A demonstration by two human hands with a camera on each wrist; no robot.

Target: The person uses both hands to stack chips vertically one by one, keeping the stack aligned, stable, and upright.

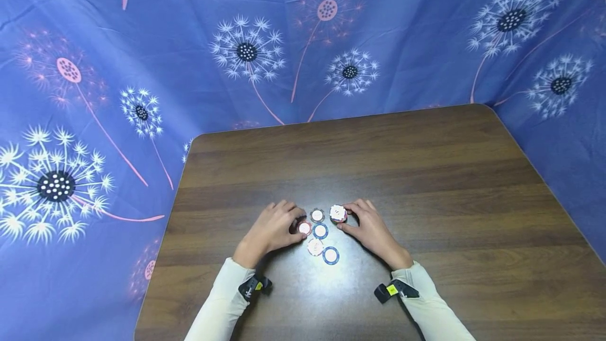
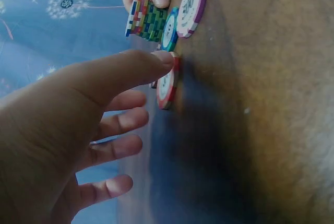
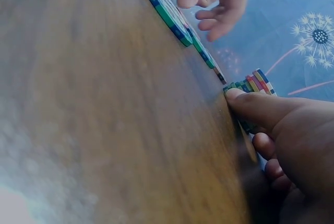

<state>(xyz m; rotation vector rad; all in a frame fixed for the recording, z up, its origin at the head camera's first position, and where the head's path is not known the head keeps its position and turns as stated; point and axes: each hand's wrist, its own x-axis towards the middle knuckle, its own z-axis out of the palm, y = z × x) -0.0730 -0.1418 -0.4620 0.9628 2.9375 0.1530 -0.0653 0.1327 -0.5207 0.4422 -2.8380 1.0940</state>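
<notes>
My right hand (image 1: 375, 233) grips a stack of poker chips (image 1: 338, 213) at its sides, thumb nearest me and fingers beyond. The stack (image 2: 147, 20) shows bands of green, blue, red and yellow, with a white-faced chip on top. To the left, my left hand (image 1: 273, 229) is at a red-rimmed chip (image 1: 304, 228). Its thumb overlaps the edge of that red chip (image 2: 167, 85) in the left wrist view, while the other fingers are spread beyond it, apart from the chip.
Between the hands lie a dark-rimmed chip (image 1: 317, 216), a blue-rimmed chip (image 1: 320, 231), a pale pink-and-white chip (image 1: 315, 247) and a second blue-rimmed chip (image 1: 331, 256), close together. The brown wooden table (image 1: 426, 172) meets a blue dandelion-print cloth (image 1: 180, 41) behind.
</notes>
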